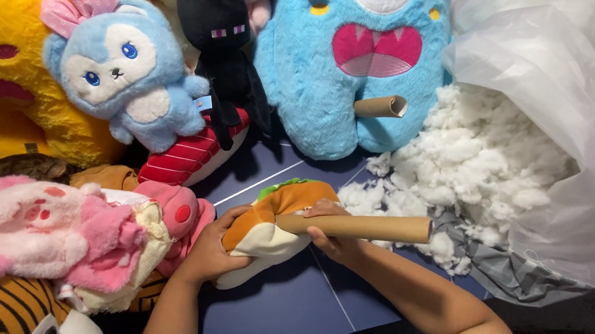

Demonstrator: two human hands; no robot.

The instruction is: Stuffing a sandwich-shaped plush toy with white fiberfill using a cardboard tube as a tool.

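I see my left hand [210, 251] cupped around the near end of an orange and cream plush toy [273, 227] with a green strip on top, gripping it low over the blue desk [286, 312]. My right hand [329, 230] is closed around a brown cardboard tube [363, 227], whose near end meets the toy while the rest points right. Just beside the tube lies a heap of white stuffing [462, 157] spilling from a clear plastic bag [555, 103]. Behind it leans a big blue monster plush [333, 82] with a second cardboard tube [380, 107] sticking out. A light blue bunny plush [126, 74] and a pink plush [47, 230] sit to the left.
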